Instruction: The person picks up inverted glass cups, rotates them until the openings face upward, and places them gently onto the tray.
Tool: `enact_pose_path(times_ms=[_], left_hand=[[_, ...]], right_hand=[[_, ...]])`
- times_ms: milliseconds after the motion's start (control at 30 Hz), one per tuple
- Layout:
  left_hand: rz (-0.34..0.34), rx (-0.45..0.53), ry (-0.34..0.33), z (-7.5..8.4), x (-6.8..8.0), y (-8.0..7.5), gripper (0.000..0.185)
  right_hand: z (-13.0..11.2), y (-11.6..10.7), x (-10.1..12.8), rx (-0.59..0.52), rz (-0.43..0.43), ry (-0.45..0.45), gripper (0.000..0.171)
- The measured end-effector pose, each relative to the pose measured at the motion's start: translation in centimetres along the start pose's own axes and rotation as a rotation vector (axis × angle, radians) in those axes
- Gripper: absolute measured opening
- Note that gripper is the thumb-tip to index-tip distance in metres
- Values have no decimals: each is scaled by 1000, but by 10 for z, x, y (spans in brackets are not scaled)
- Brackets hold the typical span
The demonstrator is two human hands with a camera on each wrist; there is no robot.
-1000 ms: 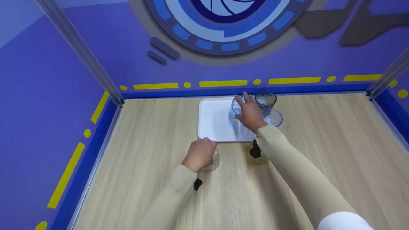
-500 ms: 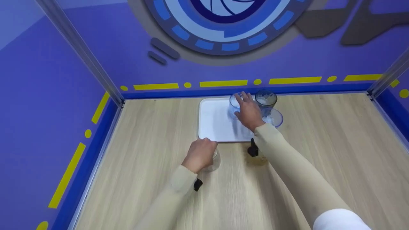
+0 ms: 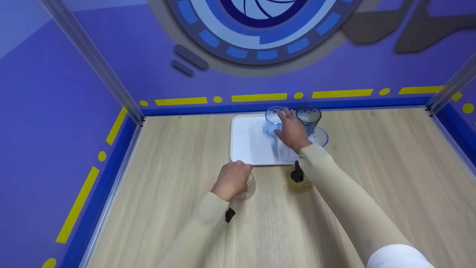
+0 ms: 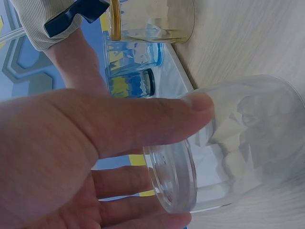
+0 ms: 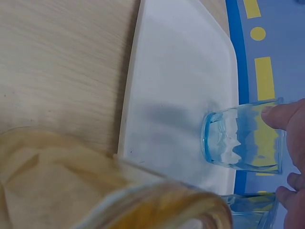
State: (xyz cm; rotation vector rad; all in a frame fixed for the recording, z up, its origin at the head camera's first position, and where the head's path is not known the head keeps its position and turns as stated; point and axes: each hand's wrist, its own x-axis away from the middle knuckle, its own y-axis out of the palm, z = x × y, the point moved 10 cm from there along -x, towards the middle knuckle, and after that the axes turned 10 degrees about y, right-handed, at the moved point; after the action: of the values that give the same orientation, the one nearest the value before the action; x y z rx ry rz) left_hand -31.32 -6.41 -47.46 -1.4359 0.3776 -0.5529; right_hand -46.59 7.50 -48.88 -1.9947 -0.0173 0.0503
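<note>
My left hand (image 3: 232,180) grips a clear glass (image 4: 257,138) standing upside down on the wooden table, thumb along its side near the thick base. Over the white tray (image 3: 247,139), my right hand (image 3: 292,132) is spread beside the rim of a light blue glass (image 5: 243,138). That glass stands upright on the tray; the thumb appears to touch its rim. A dark glass (image 3: 308,114) and a purple-rimmed glass (image 3: 321,137) stand close to the right hand's right side. Below the right wrist is an amber glass (image 4: 157,21), upside down and partly hidden.
The purple back wall (image 3: 212,82) rises right behind the tray. Another wall (image 3: 41,123) bounds the left side, with a metal post (image 3: 96,63) in the corner. Wooden table surface (image 3: 383,156) extends to both sides of the tray.
The light blue glass has shifted slightly left and back on the tray, and the right hand's fingers sit farther to its right. The left hand and its glass have stayed put.
</note>
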Motion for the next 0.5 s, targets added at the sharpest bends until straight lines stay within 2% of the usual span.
enact_pose_path(times_ms=[367,500], left_hand=[[-4,-39,18,1,0,1,21],[-10,-20,15,1,0,2,23]], right_hand=[[3,-14,7,-36,34,28,64],[4,-18,10,-20,39,35,62]])
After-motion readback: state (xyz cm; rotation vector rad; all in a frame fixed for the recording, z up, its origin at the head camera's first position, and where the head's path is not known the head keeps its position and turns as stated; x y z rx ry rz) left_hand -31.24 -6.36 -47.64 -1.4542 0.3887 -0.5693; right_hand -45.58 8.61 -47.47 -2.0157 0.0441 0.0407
